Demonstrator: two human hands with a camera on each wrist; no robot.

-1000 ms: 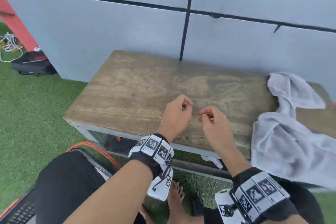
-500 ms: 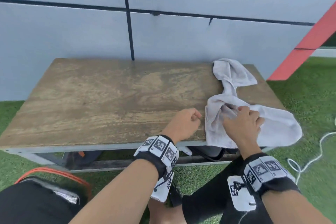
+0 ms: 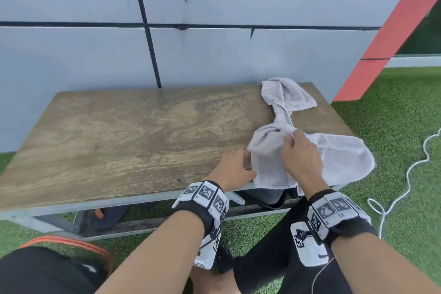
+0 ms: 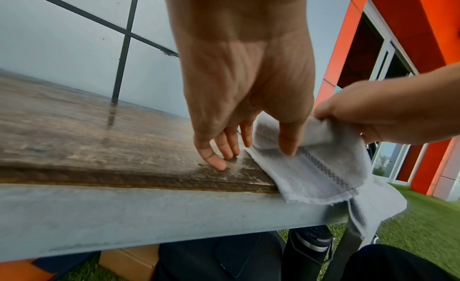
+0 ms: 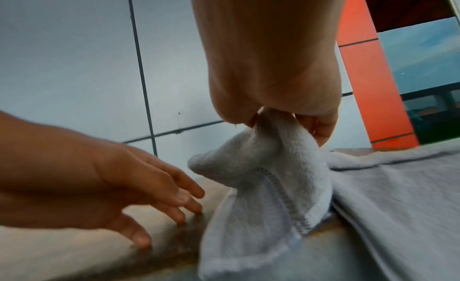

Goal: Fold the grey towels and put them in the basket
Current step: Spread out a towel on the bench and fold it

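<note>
A crumpled grey towel (image 3: pixel 338 157) lies on the right end of the wooden table (image 3: pixel 119 138), and one part hangs over the front edge. My right hand (image 3: pixel 294 137) pinches a bunched fold near the towel's middle and holds it slightly raised. In the right wrist view the towel (image 5: pixel 273 167) hangs down from my right hand (image 5: pixel 281 120). My left hand (image 3: pixel 241 162) rests on the table with straight fingers at the towel's left edge. The left wrist view has my left hand (image 4: pixel 248 147) with its thumb on the towel (image 4: pixel 311 173).
An orange-rimmed container (image 3: pixel 71 243) sits on the grass at lower left, partly hidden by my knee. A black bag (image 3: pixel 267 198) is under the table. A white cord (image 3: pixel 405 174) trails on the grass to the right. A grey wall backs the table.
The view swung right, bringing the towel in front of me. My right hand reached the towel and took hold of a fold. My left hand uncurled and moved to the towel's left edge.
</note>
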